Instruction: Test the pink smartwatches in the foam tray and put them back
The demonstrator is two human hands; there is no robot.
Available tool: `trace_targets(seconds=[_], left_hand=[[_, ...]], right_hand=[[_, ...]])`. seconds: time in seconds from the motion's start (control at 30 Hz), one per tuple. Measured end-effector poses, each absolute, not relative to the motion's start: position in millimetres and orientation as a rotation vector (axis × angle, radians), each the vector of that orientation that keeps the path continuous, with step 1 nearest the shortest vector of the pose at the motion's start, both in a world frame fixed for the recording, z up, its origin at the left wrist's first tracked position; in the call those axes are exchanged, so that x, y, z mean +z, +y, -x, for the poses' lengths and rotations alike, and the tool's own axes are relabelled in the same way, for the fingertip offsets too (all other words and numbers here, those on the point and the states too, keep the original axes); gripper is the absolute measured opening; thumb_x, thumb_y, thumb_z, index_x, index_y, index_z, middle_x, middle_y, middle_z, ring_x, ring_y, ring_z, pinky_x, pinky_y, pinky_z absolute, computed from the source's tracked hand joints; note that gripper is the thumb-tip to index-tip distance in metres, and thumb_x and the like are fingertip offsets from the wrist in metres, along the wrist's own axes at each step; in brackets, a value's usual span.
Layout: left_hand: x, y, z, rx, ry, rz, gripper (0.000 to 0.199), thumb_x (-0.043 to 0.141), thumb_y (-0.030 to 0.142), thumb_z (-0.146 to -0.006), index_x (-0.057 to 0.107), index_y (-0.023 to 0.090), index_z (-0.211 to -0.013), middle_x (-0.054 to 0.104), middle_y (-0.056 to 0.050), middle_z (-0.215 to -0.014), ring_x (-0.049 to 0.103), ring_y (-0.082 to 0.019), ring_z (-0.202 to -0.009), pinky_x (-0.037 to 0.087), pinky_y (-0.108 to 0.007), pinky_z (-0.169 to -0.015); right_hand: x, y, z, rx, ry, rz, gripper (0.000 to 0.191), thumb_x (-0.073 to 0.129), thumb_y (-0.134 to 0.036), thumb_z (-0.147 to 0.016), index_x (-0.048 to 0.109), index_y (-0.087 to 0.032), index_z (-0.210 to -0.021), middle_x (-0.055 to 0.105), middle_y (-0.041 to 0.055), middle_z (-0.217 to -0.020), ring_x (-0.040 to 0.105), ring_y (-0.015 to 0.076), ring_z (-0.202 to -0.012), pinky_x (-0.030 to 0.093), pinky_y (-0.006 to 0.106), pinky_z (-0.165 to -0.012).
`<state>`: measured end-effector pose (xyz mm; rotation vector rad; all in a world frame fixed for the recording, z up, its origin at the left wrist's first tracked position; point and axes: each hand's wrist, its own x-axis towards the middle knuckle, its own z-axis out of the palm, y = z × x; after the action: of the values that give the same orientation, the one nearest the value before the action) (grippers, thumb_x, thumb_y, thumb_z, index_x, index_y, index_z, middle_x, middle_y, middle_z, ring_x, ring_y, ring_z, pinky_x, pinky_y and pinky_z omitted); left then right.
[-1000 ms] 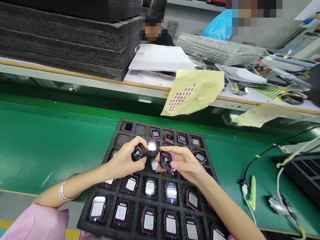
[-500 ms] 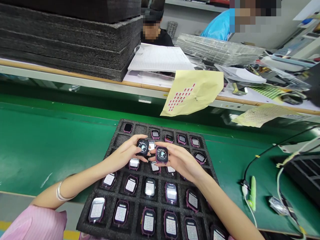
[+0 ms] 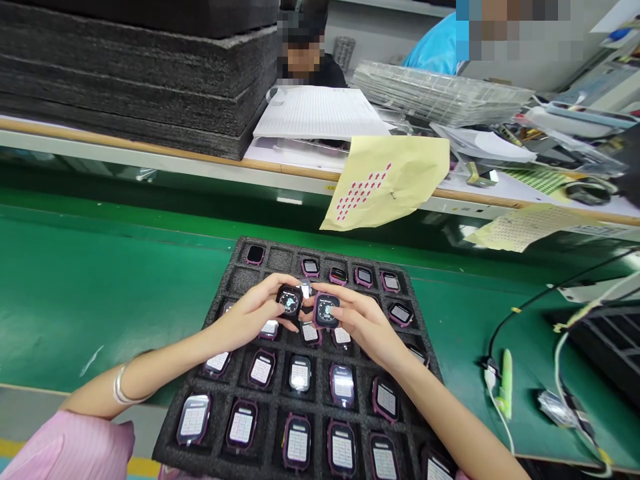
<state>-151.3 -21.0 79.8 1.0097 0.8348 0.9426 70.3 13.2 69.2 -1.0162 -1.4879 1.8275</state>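
My left hand (image 3: 267, 305) is closed around a dark smartwatch case (image 3: 289, 302) whose lit screen shows a watch face. A purple-edged smartwatch case (image 3: 326, 311) with a similar lit face sits in my right hand (image 3: 363, 320), the thumb lying on its screen. Both are held side by side above a black foam tray (image 3: 320, 353). Strapless smartwatch cases fill many of its pockets, most with white lit screens, such as the purple one (image 3: 263, 368) near the left. A few pockets at the far left hold nothing. My hands hide some cases beneath them.
Thick black foam sheets (image 3: 125, 87) are stacked on the shelf at the far left. Papers (image 3: 320, 113) and clear trays (image 3: 440, 93) lie beside them. A yellow sheet with red arrows (image 3: 385, 180) hangs over the edge. Cables (image 3: 493, 373) run along the right. Two people are beyond.
My right thumb has come onto the screen of the purple-edged smartwatch. Both watches have shifted slightly to the right and stay held.
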Motion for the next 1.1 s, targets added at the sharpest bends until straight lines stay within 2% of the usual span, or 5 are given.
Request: trace_targets(seconds=[0.4, 0.6, 0.73, 0.93, 1.1], left_hand=[[75, -24, 151, 0.922, 0.764, -1.093, 0.026, 0.05, 0.015, -0.087, 0.049, 0.021, -0.113, 0.056, -0.006, -0.111, 0.062, -0.017, -0.092, 0.059, -0.034, -0.078], [82, -26, 152, 0.927, 0.801, -1.077, 0.02, 0.053, 0.023, -0.09, 0.05, 0.019, -0.109, 0.058, -0.005, -0.105, 0.062, -0.017, -0.091, 0.06, -0.031, -0.073], [85, -29, 157, 0.938, 0.83, -1.029, 0.021, 0.057, 0.026, -0.089, 0.051, 0.018, -0.107, 0.058, -0.003, -0.095, 0.062, -0.016, -0.086, 0.06, -0.03, -0.069], [86, -31, 167, 0.986, 0.866, -0.988, 0.022, 0.06, 0.028, -0.086, 0.052, 0.017, -0.103, 0.059, -0.004, -0.098, 0.064, -0.016, -0.083, 0.059, -0.028, -0.063], [86, -34, 174, 1.031, 0.873, -0.982, 0.023, 0.061, 0.03, -0.084, 0.054, 0.018, -0.103, 0.06, -0.004, -0.095, 0.067, -0.018, -0.081, 0.06, -0.029, -0.062]], right_hand=[[77, 5, -64, 1.705, -1.568, 0.98, 0.036, 0.068, -0.028, -0.083, 0.063, -0.024, -0.119, 0.069, 0.0061, -0.116, 0.068, 0.023, -0.098, 0.051, 0.042, -0.094], [74, 13, -64, 1.718, -1.626, 1.021, 0.034, 0.058, -0.038, -0.09, 0.063, -0.023, -0.12, 0.066, 0.0078, -0.12, 0.064, 0.0251, -0.105, 0.049, 0.042, -0.094], [64, 25, -55, 1.801, -1.644, 1.016, 0.035, 0.049, -0.041, -0.093, 0.061, -0.02, -0.119, 0.068, 0.009, -0.114, 0.067, 0.0237, -0.097, 0.053, 0.039, -0.085], [36, 51, -29, 1.323, -2.243, 0.868, 0.057, 0.062, -0.02, -0.082, 0.041, -0.016, -0.135, 0.067, 0.0092, -0.103, 0.067, 0.0188, -0.083, 0.055, 0.033, -0.075], [23, 67, -4, 0.925, -2.479, 0.861, 0.046, 0.065, -0.02, -0.078, 0.055, -0.013, -0.123, 0.057, 0.0148, -0.114, 0.057, 0.0264, -0.101, 0.048, 0.044, -0.087]])
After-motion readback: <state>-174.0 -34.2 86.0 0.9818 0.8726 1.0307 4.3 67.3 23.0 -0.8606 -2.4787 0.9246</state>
